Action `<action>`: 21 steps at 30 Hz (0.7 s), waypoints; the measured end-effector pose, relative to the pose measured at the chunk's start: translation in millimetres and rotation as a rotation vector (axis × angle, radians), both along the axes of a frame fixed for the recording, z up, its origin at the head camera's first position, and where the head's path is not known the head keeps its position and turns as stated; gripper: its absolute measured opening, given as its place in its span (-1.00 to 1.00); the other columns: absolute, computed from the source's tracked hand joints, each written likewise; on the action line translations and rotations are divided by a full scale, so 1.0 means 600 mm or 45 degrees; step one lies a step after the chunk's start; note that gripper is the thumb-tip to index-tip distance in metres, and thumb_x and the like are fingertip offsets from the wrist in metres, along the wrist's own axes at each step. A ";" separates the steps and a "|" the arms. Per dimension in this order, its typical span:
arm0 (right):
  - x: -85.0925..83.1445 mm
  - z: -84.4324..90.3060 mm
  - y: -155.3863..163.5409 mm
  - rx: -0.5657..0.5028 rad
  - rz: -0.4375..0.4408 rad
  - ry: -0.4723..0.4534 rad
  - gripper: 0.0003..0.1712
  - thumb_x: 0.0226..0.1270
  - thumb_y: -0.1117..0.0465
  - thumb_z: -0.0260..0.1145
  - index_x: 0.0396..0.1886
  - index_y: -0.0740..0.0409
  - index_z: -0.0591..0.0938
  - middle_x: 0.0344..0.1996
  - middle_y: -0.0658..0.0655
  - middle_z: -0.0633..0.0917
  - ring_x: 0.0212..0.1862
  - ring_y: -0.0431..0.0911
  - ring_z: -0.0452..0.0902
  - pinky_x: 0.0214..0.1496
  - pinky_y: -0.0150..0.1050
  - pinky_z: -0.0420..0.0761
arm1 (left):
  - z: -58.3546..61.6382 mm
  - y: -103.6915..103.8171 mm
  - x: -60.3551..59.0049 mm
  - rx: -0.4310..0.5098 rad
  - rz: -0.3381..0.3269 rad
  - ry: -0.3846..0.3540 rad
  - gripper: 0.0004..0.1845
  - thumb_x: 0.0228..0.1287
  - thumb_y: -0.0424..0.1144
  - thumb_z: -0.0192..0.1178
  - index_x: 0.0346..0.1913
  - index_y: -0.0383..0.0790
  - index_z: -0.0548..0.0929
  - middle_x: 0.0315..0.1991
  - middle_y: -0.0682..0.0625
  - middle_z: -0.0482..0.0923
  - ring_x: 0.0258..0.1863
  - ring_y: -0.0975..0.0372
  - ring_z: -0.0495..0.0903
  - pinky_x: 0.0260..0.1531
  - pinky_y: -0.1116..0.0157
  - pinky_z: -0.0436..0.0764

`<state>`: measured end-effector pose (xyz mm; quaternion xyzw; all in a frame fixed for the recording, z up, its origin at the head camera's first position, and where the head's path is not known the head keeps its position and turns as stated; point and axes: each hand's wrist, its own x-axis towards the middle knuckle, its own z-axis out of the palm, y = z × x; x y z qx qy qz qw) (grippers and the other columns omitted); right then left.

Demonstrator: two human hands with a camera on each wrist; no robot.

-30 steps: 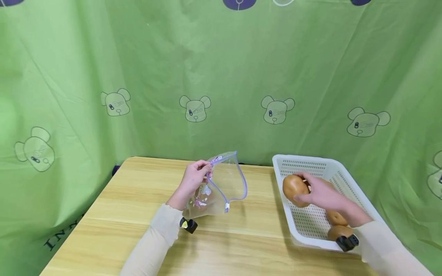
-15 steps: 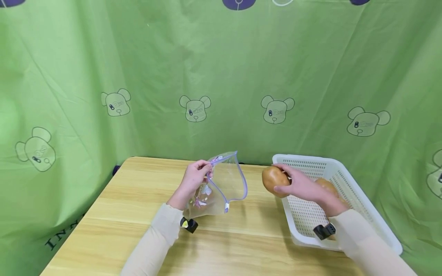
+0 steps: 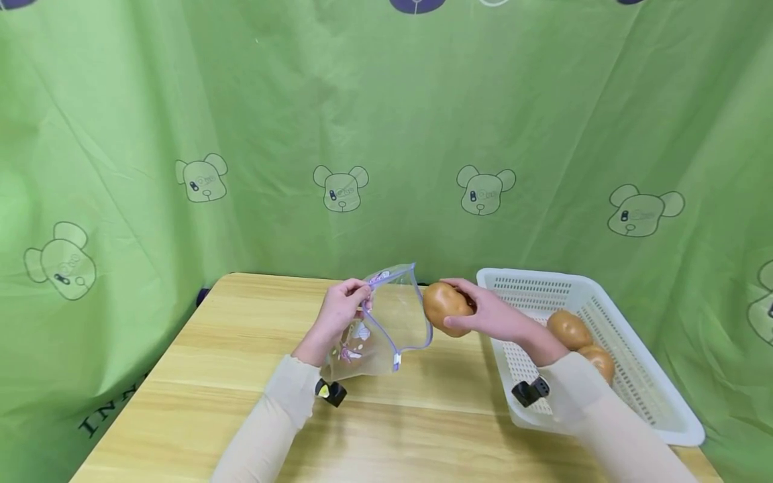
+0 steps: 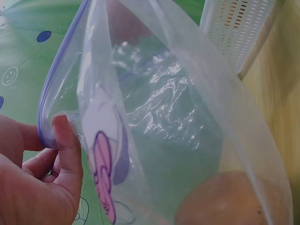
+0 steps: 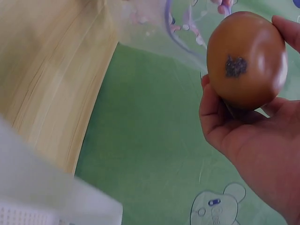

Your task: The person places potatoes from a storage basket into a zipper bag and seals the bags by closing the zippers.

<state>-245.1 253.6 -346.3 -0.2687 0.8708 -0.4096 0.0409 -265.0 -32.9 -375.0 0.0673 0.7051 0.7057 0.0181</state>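
Green bear-print curtain behind a wooden counter (image 3: 241, 349), that's my view. My left hand (image 3: 338, 315) pinches the purple zip rim of a clear bag (image 3: 386, 329), holding its mouth wide open toward 3 o'clock. My right hand (image 3: 489, 315) has its fingers curled around a brown potato (image 3: 445, 303), sitting just beside the bag's opening. Over at 3 o'clock there's a white basket (image 3: 634, 376) with two more potatoes (image 3: 580, 339) in it. Looks like one potato (image 4: 229, 199) lies inside the bag.
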 end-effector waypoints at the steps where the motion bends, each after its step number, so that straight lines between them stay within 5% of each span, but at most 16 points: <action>1: -0.001 0.002 -0.005 -0.001 0.004 -0.011 -0.20 0.16 0.11 0.41 0.36 0.15 0.28 0.09 0.28 0.50 0.07 0.09 0.46 0.04 -0.04 0.48 | 0.000 0.000 0.000 -0.002 0.001 -0.001 -0.81 0.36 -0.33 0.08 -0.14 -0.44 0.58 -0.47 -0.05 0.55 -0.50 0.26 0.50 -0.49 0.38 0.53; 10: -0.005 0.007 -0.051 0.056 0.027 -0.025 -0.14 0.18 0.04 0.39 0.40 0.19 0.23 0.14 0.32 0.47 0.09 0.10 0.45 0.08 -0.02 0.48 | -0.002 0.002 -0.004 -0.009 0.001 -0.009 -0.79 0.35 -0.34 0.08 -0.11 -0.46 0.57 -0.48 -0.04 0.55 -0.52 0.26 0.50 -0.50 0.38 0.52; 21: -0.011 0.006 -0.088 0.103 0.029 0.062 -0.26 0.11 -0.04 0.43 0.25 0.13 0.41 -0.07 0.18 0.60 -0.12 -0.03 0.54 -0.11 -0.13 0.55 | -0.001 0.002 -0.003 0.010 0.008 -0.002 -0.82 0.35 -0.37 0.08 -0.15 -0.45 0.59 -0.50 -0.04 0.54 -0.53 0.27 0.49 -0.52 0.40 0.51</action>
